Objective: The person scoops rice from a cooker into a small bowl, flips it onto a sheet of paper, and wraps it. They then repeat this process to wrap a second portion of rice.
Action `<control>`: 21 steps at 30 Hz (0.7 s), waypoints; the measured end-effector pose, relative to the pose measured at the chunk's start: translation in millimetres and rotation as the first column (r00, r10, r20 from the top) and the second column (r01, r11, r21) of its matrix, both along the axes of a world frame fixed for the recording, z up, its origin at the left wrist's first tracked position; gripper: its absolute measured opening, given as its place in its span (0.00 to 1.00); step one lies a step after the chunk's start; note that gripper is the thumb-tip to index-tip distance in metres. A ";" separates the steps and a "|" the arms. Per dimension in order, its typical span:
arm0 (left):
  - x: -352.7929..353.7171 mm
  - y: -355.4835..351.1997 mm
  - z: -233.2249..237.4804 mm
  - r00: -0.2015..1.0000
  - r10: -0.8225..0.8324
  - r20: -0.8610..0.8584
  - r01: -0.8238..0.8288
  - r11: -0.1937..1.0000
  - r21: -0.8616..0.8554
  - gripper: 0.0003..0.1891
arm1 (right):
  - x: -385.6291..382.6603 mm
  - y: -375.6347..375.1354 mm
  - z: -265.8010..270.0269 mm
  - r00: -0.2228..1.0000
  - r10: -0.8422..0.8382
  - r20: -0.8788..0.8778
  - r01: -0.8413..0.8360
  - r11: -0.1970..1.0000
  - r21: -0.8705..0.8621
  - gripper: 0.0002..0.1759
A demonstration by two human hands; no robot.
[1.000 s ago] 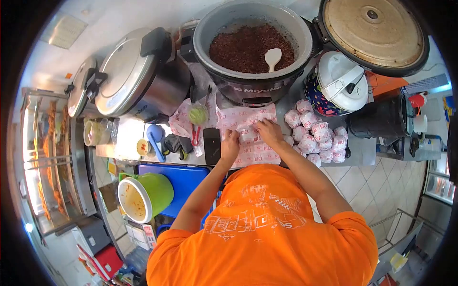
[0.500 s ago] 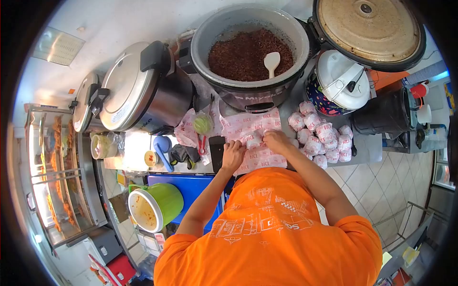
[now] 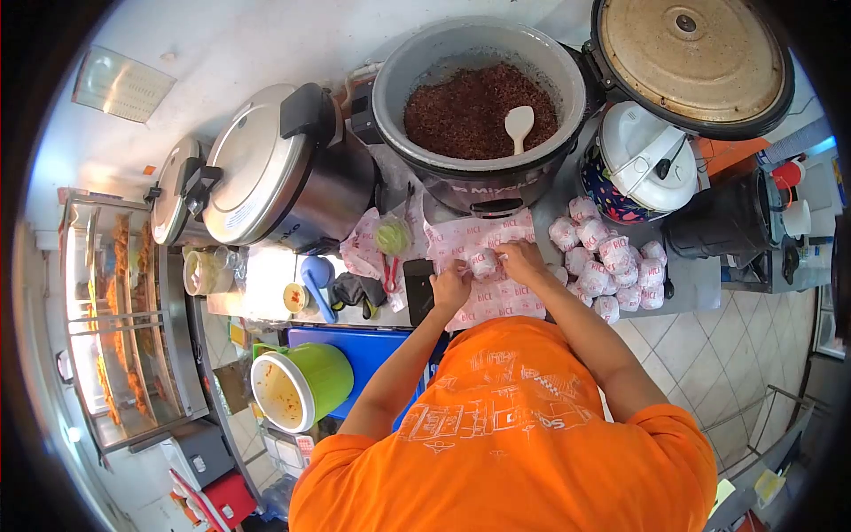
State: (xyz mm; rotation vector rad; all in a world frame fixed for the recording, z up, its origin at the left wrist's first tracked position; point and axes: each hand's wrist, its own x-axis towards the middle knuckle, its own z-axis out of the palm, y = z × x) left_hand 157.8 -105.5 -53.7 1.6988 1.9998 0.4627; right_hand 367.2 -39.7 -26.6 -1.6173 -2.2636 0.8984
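Note:
A rice portion [image 3: 483, 263] in white paper printed with red "RICE" lettering sits between my hands on the stacked printed wrapping sheets [image 3: 492, 301]. On its left side, the fingers of my left hand [image 3: 452, 285] are closed at the wrapping paper. My right hand [image 3: 523, 262] has its fingers bent in against the right side of the same wrapping. Both sets of fingertips are partly hidden. Right of my right hand lies a pile of wrapped rice balls [image 3: 613, 264]. A black phone [image 3: 419, 291] lies just left of my left hand.
A large open rice cooker [image 3: 496, 182] holds dark brown rice and a white paddle [image 3: 519, 124]. Closed cookers [image 3: 253, 168] stand at left. A patterned pot [image 3: 638, 164] is behind the pile. Below the counter stands a green bucket [image 3: 319, 381].
The whole view has shifted slightly. My fingers have drawn in closer to both sides of the rice portion, and more of its wrapping is folded up around it.

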 end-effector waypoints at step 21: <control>28.0 19.5 90.1 0.322 0.209 0.923 -0.419 0.906 -0.059 0.25 | -22.1 1.7 37.4 0.306 -0.504 -0.808 -0.385 0.711 -0.589 0.08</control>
